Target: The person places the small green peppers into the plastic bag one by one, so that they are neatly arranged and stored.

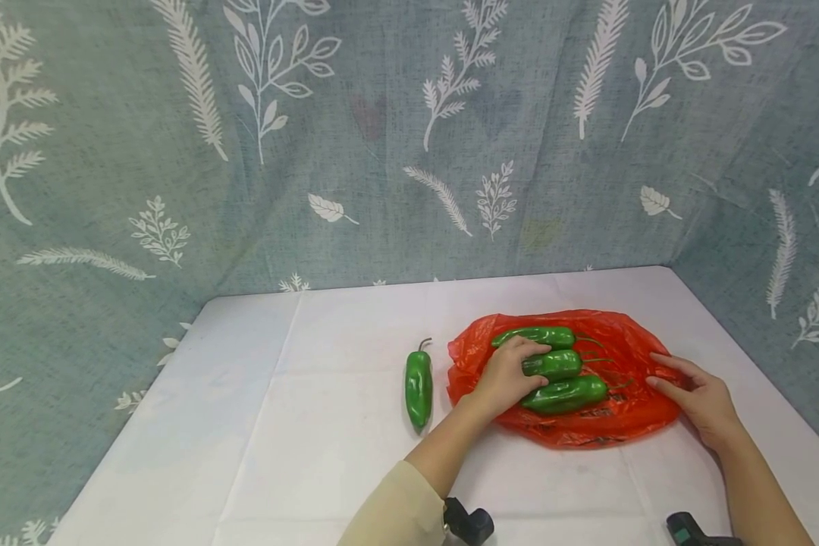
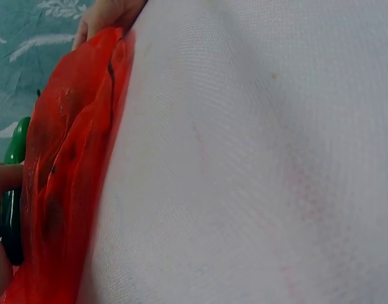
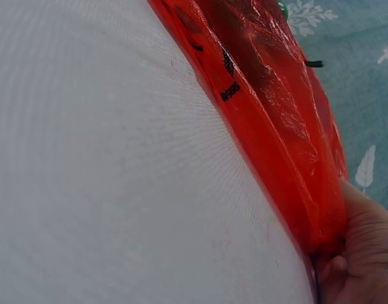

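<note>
A red plastic bag (image 1: 628, 432) lies spread on the right part of the table, with three green chili peppers side by side on it. My left hand (image 1: 505, 379) grips the middle pepper (image 1: 561, 365) by its left end, thumb and finger on either side. The back pepper (image 1: 539, 335) and the front pepper (image 1: 576, 393) lie close to that hand. At the bag's right edge, my right hand (image 1: 706, 402) pinches the plastic, which also shows in the right wrist view, where the hand (image 3: 365, 253) holds a gathered fold.
Left of the bag, another green pepper (image 1: 419, 388) lies alone on the white-covered table (image 1: 341, 455), its stem pointing away. Behind and beside the table hangs a green-grey cloth (image 1: 382, 227) with white leaf prints.
</note>
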Demonstrator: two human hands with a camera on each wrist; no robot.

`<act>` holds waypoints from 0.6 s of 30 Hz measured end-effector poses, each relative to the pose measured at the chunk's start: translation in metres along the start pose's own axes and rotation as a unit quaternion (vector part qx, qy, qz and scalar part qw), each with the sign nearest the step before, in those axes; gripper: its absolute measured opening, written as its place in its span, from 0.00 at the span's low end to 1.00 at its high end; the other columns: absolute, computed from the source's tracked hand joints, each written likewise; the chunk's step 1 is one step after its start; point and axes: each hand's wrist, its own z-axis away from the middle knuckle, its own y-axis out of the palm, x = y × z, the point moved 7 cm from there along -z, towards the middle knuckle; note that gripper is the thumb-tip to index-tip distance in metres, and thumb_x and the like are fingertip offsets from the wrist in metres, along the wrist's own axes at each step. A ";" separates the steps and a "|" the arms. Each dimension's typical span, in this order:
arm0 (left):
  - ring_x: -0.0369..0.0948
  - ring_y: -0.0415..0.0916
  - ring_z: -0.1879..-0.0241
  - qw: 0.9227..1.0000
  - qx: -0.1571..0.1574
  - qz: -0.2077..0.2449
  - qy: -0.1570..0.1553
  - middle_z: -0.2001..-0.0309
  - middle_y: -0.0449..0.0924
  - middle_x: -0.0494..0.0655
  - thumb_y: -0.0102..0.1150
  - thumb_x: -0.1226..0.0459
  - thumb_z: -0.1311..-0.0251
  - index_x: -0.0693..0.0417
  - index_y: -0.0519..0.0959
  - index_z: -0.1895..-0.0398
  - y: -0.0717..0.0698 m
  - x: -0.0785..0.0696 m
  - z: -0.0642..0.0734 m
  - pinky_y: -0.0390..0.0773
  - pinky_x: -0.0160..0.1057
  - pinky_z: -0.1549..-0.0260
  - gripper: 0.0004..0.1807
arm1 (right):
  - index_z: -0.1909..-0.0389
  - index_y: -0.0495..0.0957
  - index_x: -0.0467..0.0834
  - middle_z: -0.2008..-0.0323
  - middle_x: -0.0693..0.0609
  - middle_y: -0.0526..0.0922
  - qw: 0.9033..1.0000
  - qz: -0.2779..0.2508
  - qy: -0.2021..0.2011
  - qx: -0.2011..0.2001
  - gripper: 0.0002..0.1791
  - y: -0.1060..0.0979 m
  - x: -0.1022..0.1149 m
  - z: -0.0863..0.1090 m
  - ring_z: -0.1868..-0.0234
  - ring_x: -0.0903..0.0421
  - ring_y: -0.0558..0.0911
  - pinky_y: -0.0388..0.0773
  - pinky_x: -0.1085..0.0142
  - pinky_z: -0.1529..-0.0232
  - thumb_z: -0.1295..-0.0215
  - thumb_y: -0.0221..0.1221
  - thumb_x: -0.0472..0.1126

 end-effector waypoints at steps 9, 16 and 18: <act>0.35 0.70 0.45 0.999 -0.010 -0.034 0.015 0.47 0.75 0.40 0.68 0.62 0.47 0.45 0.78 0.43 -0.001 -0.002 0.003 0.71 0.32 0.44 0.25 | 0.32 0.66 0.53 0.31 0.51 0.63 1.000 0.003 0.002 0.005 0.31 -0.001 -0.001 0.001 0.37 0.55 0.64 0.71 0.86 0.59 0.36 0.58 0.53; 0.35 0.71 0.45 0.998 -0.022 -0.043 0.035 0.47 0.75 0.39 0.69 0.60 0.48 0.44 0.77 0.42 -0.005 -0.007 0.005 0.71 0.32 0.45 0.27 | 0.32 0.66 0.54 0.33 0.56 0.65 1.000 0.001 -0.001 0.007 0.30 -0.002 0.000 0.001 0.37 0.58 0.64 0.70 0.87 0.59 0.36 0.57 0.53; 0.35 0.71 0.45 0.999 -0.024 -0.028 0.036 0.47 0.75 0.39 0.69 0.60 0.48 0.44 0.76 0.42 -0.007 -0.009 0.006 0.71 0.32 0.45 0.28 | 0.32 0.66 0.54 0.33 0.56 0.64 1.000 0.002 0.000 0.009 0.30 -0.002 0.000 0.001 0.37 0.56 0.63 0.70 0.87 0.59 0.36 0.57 0.53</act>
